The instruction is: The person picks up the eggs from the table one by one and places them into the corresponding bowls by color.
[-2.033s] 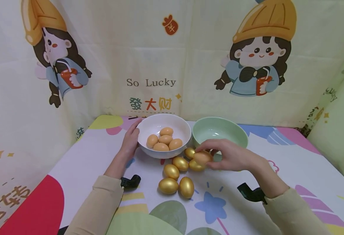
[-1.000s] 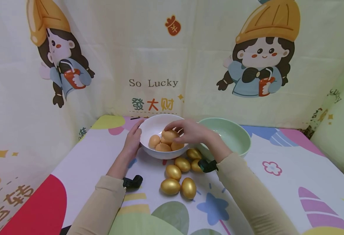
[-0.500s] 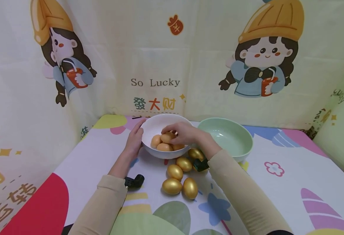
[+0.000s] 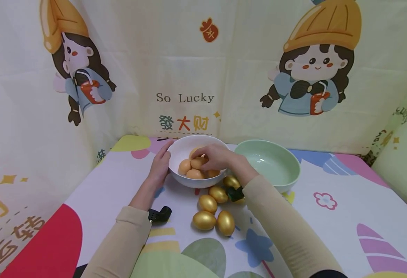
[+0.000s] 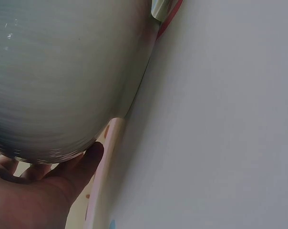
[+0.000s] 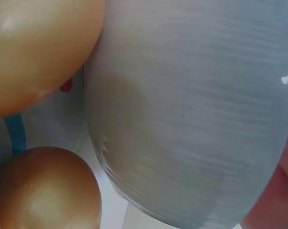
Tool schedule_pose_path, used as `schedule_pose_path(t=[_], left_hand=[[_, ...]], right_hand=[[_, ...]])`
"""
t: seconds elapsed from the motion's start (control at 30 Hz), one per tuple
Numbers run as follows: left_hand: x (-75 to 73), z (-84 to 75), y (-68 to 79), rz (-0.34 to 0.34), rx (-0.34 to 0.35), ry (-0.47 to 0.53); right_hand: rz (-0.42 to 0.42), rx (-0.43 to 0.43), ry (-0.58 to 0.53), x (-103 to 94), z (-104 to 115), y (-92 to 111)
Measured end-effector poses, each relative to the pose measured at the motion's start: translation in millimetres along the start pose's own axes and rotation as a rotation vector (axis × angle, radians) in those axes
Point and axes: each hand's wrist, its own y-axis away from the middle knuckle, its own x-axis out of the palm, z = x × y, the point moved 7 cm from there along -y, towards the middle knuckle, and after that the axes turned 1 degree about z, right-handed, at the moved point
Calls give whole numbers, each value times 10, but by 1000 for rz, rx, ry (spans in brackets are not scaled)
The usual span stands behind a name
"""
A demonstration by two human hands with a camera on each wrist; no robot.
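Observation:
My left hand (image 4: 159,168) holds the white bowl (image 4: 180,178) at its left side. In the left wrist view the thumb and fingers of that left hand (image 5: 36,198) lie against the bowl's outer wall (image 5: 63,71). My right hand (image 4: 217,157) reaches over the right rim and holds a brown egg (image 4: 198,163) low in the bowl, among other brown eggs (image 4: 194,174). Its far fingers are partly hidden behind that egg. The right wrist view has the outside of the white bowl (image 6: 191,109) with golden eggs (image 6: 48,191) beside it.
Several golden eggs (image 4: 204,220) lie on the patterned tablecloth (image 4: 175,262) in front of the bowls, some partly behind the right wrist. A green bowl (image 4: 276,164) stands right of the white one. A printed curtain (image 4: 245,77) hangs behind the table.
My right hand has carried the brown egg from above the golden eggs leftward into the white bowl and lowered it among the others. My left hand has stayed at the bowl.

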Motion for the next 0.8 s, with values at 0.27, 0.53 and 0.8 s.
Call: schedule_pose_path(t=[0.27, 0.53, 0.8], left_hand=[[-1, 9, -4, -4, -1, -7], [2, -5, 7, -17, 18, -17], [-7, -5, -9, -35, 6, 3]], right_hand=[[54, 40, 32, 58, 7, -57], [123, 26, 67, 133, 49, -97], [120, 3, 7, 82, 87, -54]])
